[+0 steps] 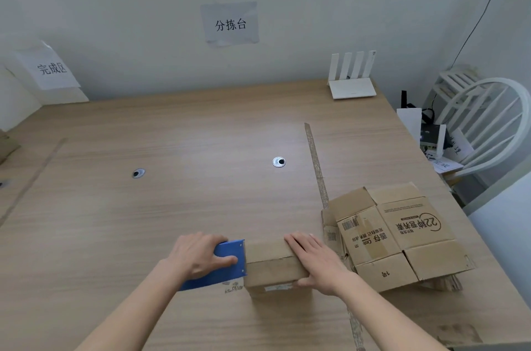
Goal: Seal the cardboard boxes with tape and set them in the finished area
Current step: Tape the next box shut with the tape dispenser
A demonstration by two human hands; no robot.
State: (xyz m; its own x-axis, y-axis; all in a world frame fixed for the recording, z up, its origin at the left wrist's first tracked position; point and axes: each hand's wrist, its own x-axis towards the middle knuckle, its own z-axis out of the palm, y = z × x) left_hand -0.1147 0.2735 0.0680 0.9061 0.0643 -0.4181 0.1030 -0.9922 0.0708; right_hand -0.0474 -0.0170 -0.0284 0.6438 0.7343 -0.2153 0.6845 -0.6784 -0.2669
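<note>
A small closed cardboard box [273,264] stands near the front of the wooden table [172,207]. My left hand [198,256] grips a blue tape dispenser [227,267] whose front edge lies against the box's left side. My right hand [316,258] rests flat on the box's right end, fingers straight along the top and thumb against the near face. A paper sign [51,67] on the far-left wall marks the finished area.
A pile of flattened printed cardboard boxes [396,238] lies right of the box. A strip of tape [316,161] runs down the table. A white router [352,83] sits at the back right. A white chair [485,126] holding devices stands beyond the table's right edge.
</note>
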